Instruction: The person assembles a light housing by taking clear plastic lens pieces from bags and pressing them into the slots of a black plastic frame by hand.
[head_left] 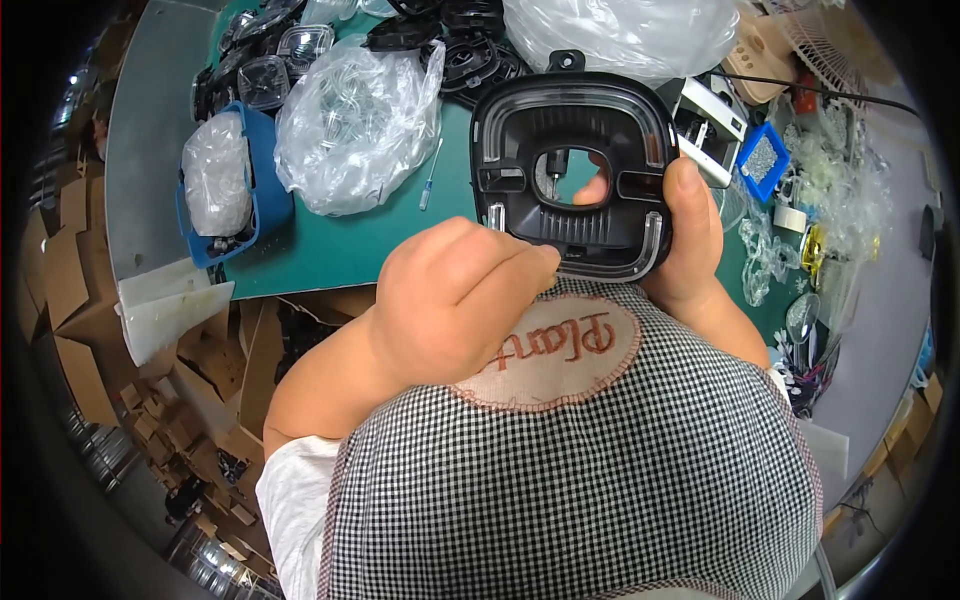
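A black plastic housing (575,110), a rounded square with a round opening in its middle, is held up before my apron. Clear strips run along its top and its lower corners. My right hand (695,225) is closed on the housing's right side, thumb on the front and a fingertip showing through the opening. Over the lower left corner, my left hand (465,295) is closed, its fingertips against the bottom edge. The fingers cover that corner, so anything pinched between them is hidden. Through the opening a dark tool with a thin shaft (557,165) shows.
On the green mat (330,255), a clear bag of parts (355,130) lies beside a small screwdriver (430,180). A blue basket (270,180) stands left. Black and clear parts (455,60) pile up behind. Rightward are a blue tray (763,160) and loose clear pieces (765,255).
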